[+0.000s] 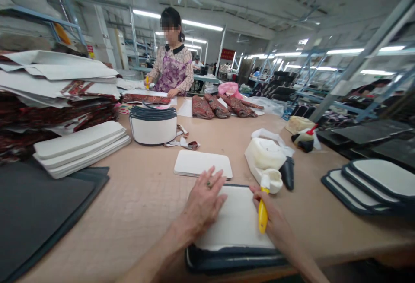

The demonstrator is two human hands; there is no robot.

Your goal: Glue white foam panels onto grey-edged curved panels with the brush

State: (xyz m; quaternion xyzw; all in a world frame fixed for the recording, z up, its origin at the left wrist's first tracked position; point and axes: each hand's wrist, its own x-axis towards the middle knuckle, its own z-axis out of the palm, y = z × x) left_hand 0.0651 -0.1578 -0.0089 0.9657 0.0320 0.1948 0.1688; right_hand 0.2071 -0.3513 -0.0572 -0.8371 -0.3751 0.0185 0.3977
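Observation:
In front of me lies a white panel (pixel 240 220) on dark navy sheets (pixel 236 259), whose edges show around it. My left hand (pixel 205 201) rests flat on the panel's left part, fingers out, a ring on one finger. My right hand (pixel 275 217) is closed around a yellow-handled brush (pixel 263 216), its pale head pointing away from me. The right fingertips are at the panel's far right edge. Beyond the brush head stands a cut-open white plastic jug (pixel 264 155). A short stack of white boards (pixel 202 164) lies just past my left hand.
Navy-edged white panels (pixel 382 179) are stacked at right, others (pixel 154 129) farther left. White boards (pixel 81 147), dark sheets (pixel 42 214) and a tall fabric pile (pixel 55 88) fill the left. A red-capped bottle (pixel 306 138) sits back right. Across the table, a person (pixel 173 62) holds a yellow-handled tool.

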